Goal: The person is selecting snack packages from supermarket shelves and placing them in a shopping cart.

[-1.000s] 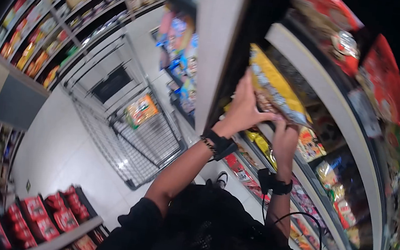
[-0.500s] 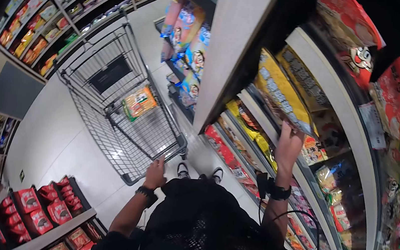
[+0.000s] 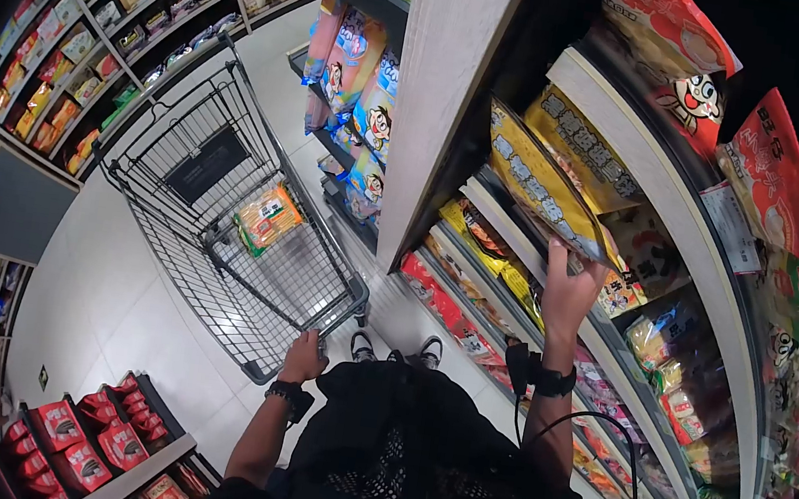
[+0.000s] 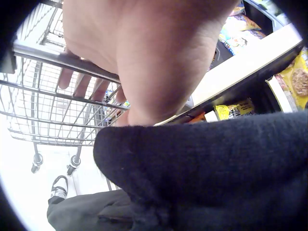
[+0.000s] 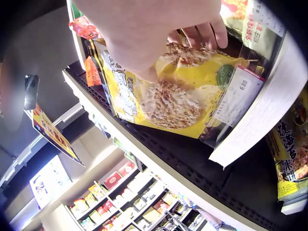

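My right hand holds a yellow bag of rice crackers by its near end, at the shelf. In the right wrist view the thumb lies across the bag's front, which pictures a round cracker, and the fingers reach behind its top edge. My left hand is down at the near end of a shopping cart. Its fingers curl over the cart's top bar in the left wrist view. A clear bag of snacks with an orange-and-green label lies in the cart.
Another yellow bag stands behind the held one. A pale shelf end panel rises between cart and shelf. Red bags hang over the upper shelf at right. A price tag sits on the shelf edge. Red packages fill a low rack at lower left.
The left hand has left the yellow bag and dropped down to the left, onto the cart's edge. My right hand keeps hold of the bag at the shelf.
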The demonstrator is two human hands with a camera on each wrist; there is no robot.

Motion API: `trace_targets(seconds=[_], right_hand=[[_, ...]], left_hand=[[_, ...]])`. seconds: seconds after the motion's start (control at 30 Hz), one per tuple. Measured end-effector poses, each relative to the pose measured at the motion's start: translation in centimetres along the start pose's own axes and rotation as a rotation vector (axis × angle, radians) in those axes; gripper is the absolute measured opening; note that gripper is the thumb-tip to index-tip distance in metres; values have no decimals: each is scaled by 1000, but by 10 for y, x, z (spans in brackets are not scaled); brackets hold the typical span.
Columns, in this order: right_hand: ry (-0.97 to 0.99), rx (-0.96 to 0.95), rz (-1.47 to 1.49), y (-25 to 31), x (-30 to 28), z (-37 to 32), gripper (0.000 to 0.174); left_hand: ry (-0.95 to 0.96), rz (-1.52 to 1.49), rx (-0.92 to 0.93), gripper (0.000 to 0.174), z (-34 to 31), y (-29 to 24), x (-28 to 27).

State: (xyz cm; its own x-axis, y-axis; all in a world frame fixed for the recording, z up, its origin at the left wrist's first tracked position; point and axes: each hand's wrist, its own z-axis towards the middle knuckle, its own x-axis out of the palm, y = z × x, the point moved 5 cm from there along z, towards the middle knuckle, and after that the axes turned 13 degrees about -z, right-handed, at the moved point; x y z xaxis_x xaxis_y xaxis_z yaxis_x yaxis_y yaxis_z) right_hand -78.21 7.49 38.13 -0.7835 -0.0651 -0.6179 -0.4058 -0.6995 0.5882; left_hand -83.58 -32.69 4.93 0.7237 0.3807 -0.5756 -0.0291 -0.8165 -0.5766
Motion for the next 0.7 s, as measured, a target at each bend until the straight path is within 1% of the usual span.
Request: trace_targets(seconds=[0.03,0.07,0.1,0.13,0.17,0.2,0.23,0.27,0.3,0.37,0.43,0.47,0.53,0.57,0.6,0.67,0.7], right_hand=[[-4,3,-2,4,0,2,42],[-30,-61,19,14,-2,4,43],[-57,-125,40,21,-3,6,44],[-63,-121,37,18,-1,8,44],[-3,-90,20,10,7,9,45],[57,-59,4,4,14,10,47],[12,-74,-54,3,13,10,45],[10,-74,-56,3,13,10,45],[-5,-70,-55,4,12,10,42],[-23,-69,-53,5,10,9,40],[-25,26,34,-1,8,8,35],[-36,29,33,0,5,9,35],[73,151,288,1,4,9,35],[21,51,151,8,-3,12,35],[6,59,146,0,-4,11,35],[-23,20,-63,-10,-5,7,34],[39,134,33,-20,-3,3,35]], left_hand=[[-9,-1,10,71,-2,-5,-2],[-17,-2,21,73,-3,-10,-5],[-5,24,-22,77,0,-16,-6],[-64,51,182,76,3,-46,-16],[-122,77,385,76,6,-80,-27],[-139,-100,585,73,-1,-137,-52],[-173,-206,739,71,-7,-193,-74],[-148,-293,857,73,-22,-255,-103],[-207,-323,1034,77,-36,-306,-127],[-305,-407,1251,87,-51,-377,-152],[-373,-602,1255,100,-50,-422,-165],[-392,-694,1269,109,-35,-437,-166],[-206,-968,1191,111,-10,-458,-165],[-198,-985,1231,110,-6,-467,-164],[-181,-981,1240,110,-4,-472,-157],[-453,-669,1270,103,-12,-480,-149],[-423,-778,1238,106,-4,-482,-142]])
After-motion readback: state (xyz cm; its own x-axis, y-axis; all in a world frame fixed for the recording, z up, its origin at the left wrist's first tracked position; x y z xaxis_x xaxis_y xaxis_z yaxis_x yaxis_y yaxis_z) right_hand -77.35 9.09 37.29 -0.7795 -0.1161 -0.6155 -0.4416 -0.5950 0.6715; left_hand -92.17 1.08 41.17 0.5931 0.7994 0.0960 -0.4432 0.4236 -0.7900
